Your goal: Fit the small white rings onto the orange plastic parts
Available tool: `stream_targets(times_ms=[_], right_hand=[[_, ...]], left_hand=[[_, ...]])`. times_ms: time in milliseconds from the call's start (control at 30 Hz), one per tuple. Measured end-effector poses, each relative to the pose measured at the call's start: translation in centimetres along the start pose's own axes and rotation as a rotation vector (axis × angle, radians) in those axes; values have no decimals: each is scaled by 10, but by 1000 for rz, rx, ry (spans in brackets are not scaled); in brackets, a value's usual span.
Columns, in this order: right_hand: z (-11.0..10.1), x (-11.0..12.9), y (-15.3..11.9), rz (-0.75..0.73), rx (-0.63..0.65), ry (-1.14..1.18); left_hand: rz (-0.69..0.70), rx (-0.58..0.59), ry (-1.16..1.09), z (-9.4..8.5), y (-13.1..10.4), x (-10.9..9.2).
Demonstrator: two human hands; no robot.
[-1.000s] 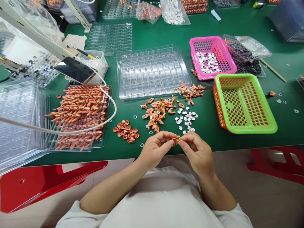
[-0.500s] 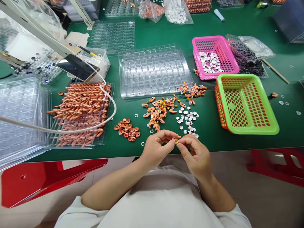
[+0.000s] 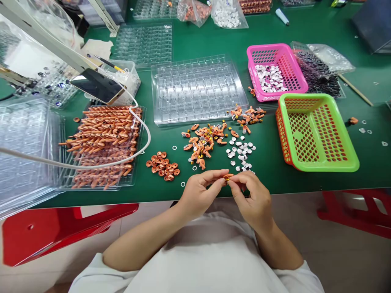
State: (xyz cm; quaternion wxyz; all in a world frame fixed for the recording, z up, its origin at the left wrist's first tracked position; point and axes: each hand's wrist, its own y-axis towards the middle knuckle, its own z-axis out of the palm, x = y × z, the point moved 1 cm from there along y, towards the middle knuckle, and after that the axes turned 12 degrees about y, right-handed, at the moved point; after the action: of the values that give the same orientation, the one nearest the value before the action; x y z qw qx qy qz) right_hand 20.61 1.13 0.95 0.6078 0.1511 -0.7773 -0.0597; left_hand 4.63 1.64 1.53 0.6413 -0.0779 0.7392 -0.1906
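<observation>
Remote log: I see the left hand (image 3: 198,191) and right hand (image 3: 253,196) meeting by the front edge of the green table (image 3: 161,194), thumbs and forefingers pinched narrow on a small orange part (image 3: 227,177) with a yellow bit. Risk, my judgement: uneven squeeze could flick it off the edge or into the orange pile (image 3: 201,147) just beyond, masking it. White caps (image 3: 242,151) lie near the right knuckles; a low sweep might scatter them. Lime-green basket (image 3: 328,167) bounds the right; white cable (image 3: 148,140) loops over orange rods (image 3: 100,130), obstructing reach there.
</observation>
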Motion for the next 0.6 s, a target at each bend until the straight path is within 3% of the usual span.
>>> stream_targets(times_ms=[333, 600], right_hand=[[-1, -6, 0, -71, 131, -72], [-9, -3, 8, 72, 201, -33]], left_hand=[[142, -86, 275, -1, 1, 2], [297, 19, 381, -3, -1, 0]])
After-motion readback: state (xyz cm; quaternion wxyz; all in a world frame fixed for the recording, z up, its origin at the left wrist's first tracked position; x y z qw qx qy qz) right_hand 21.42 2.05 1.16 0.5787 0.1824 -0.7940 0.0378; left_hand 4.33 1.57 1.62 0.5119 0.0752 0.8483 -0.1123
